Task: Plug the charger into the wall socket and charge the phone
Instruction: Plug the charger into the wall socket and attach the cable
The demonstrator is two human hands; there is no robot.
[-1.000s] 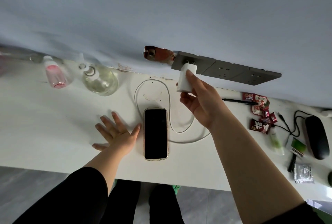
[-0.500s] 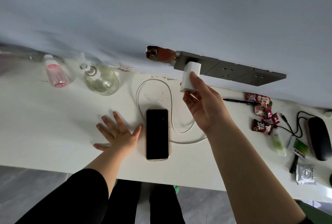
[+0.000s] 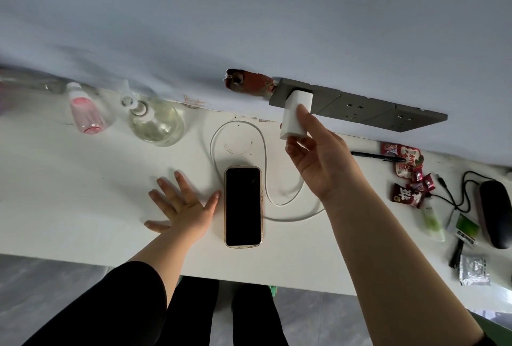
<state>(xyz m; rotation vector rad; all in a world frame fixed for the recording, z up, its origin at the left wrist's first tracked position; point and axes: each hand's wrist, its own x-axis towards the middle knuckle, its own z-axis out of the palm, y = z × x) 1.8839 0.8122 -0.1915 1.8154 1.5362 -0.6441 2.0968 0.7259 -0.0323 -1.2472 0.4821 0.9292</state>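
So the right hand has its fingers pinched around the white boxy plastic charger, whose far end sits right against the leftmost plate of the grey wall socket strip; can't tell if the prongs are fully in. The thin white cable loops across the white worktop towards the black-screened, gold-edged phone, lying face up near the front edge. The left hand rests flat just left of the phone, fingers spread, gripping nothing. Far left there's a pink-tinted plastic bottle and a round clear glass pump bottle; red snack wrappers and a black oval case sit off right.
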